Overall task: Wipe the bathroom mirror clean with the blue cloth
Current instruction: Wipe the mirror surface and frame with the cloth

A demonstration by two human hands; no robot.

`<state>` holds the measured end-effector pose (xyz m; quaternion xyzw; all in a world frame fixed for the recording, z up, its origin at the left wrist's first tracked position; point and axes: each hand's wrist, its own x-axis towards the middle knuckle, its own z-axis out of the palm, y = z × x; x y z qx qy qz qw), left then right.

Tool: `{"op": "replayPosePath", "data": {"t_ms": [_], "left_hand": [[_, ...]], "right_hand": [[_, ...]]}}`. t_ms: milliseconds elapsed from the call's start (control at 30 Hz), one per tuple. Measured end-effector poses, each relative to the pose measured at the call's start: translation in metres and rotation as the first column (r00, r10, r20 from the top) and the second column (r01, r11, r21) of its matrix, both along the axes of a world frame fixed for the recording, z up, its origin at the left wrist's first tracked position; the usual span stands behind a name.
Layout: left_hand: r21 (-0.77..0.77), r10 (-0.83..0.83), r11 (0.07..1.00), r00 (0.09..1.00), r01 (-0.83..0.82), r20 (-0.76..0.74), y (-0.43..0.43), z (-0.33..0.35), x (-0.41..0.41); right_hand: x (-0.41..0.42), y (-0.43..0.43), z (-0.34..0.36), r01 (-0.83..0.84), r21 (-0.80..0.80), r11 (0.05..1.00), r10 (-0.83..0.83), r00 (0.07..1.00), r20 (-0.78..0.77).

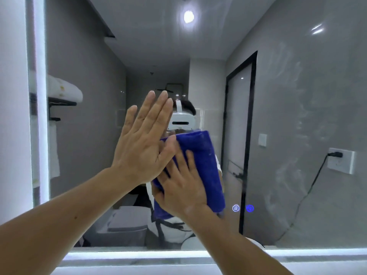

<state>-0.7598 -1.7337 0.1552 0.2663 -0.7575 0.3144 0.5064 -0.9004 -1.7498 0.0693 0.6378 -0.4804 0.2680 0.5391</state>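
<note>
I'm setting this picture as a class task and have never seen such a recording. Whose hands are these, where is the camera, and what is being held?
There is no machine here, only a person. The one picture comes from a camera worn on their head; you can see the white headset reflected in the mirror. The right hand presses a folded blue cloth flat against the glass, with its fingers spread and straight. The left hand is raised flat beside it, its thumb at the cloth's edge. The wall socket and towel are reflections.
</note>
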Motion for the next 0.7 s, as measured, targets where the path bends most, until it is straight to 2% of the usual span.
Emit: {"op": "replayPosePath", "data": {"t_ms": [133, 233, 267, 333, 467, 600, 700], "left_hand": [[0.018, 0.014, 1.000, 0.999, -0.013, -0.044, -0.002, 0.004, 0.005], [0.014, 0.009, 1.000, 1.000, -0.009, -0.025, 0.003, 0.002, -0.003], [0.014, 0.004, 1.000, 1.000, -0.004, -0.010, 0.004, 0.001, -0.006], [0.021, -0.008, 1.000, 1.000, 0.008, 0.015, 0.007, 0.002, -0.014], [0.045, -0.032, 0.998, 0.999, 0.032, 0.001, 0.015, 0.009, -0.039], [0.043, -0.001, 0.999, 1.000, 0.001, 0.007, 0.019, 0.012, -0.064], [0.023, 0.045, 0.999, 0.999, -0.045, 0.008, 0.015, 0.017, -0.073]], "right_hand": [[-0.020, 0.008, 0.007, -0.036, 0.046, 0.998, 0.044, 0.979, -0.198], [-0.063, 0.021, 0.022, 0.008, 0.091, 0.996, 0.034, 0.889, -0.457], [-0.079, 0.026, 0.030, 0.025, 0.091, 0.995, 0.023, 0.872, -0.490], [-0.111, 0.034, 0.050, 0.020, 0.049, 0.999, 0.003, 0.908, -0.420], [-0.159, 0.047, 0.088, 0.003, -0.056, 0.998, -0.010, 0.992, -0.123], [-0.190, 0.056, 0.108, 0.014, -0.131, 0.991, -0.003, 0.997, 0.081], [-0.194, 0.058, 0.116, 0.098, -0.193, 0.976, -0.033, 0.948, 0.316]]}}
